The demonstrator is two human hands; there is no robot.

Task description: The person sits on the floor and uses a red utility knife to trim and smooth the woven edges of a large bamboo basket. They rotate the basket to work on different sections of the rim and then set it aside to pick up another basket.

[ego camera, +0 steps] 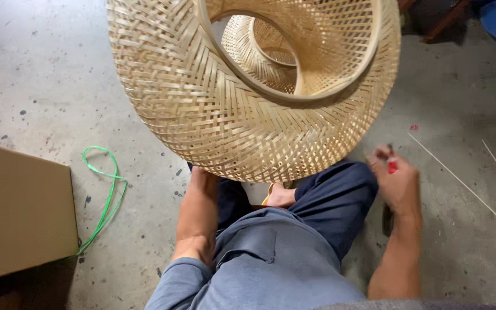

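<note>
Basket (213, 109) over left hand (202, 181), right hand (398, 182) beside

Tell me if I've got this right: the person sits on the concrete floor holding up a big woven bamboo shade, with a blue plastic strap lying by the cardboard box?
Not quite: the head view shows the plastic strap is green, not blue. The rest holds: the woven bamboo shade is held up over the concrete floor, and the strap lies beside the cardboard box.

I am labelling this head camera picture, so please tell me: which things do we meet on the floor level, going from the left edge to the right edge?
Cardboard box → green strap loop → left hand under the woven bamboo basket → right hand holding a small red thing → thin bamboo strips.
</note>
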